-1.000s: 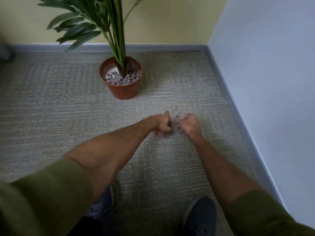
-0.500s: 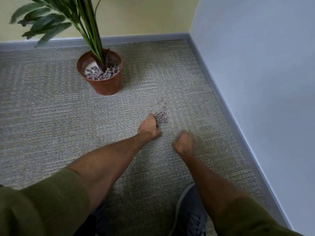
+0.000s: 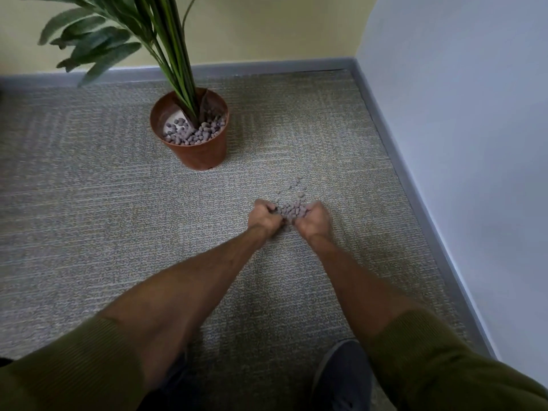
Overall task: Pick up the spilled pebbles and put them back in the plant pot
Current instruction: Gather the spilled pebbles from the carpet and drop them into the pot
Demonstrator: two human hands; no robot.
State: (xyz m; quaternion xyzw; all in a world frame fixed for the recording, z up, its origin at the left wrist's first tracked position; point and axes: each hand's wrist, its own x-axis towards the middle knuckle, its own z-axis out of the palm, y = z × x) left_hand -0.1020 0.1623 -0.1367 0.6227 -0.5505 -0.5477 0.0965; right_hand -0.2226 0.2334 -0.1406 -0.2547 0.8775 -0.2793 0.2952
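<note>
From my end this reads as the corner of an indoor room, either an office or a home; I cannot tell which. The floor is wall-to-wall carpet [image 3: 89,203], a low grey-beige weave with fine ribbed lines. A grey skirting board [image 3: 267,73] runs along the foot of both walls and turns the corner. The yellow wall [image 3: 267,31] meets a blue-grey wall [image 3: 459,114] there, both in plain flat paint. A leafy green plant [image 3: 98,51] stands in a brown plant pot [image 3: 201,155] set straight on the carpet near the yellow wall, topped with grey pebbles [image 3: 192,134]. A dark shoe [image 3: 341,378] shows at the bottom edge.
</note>
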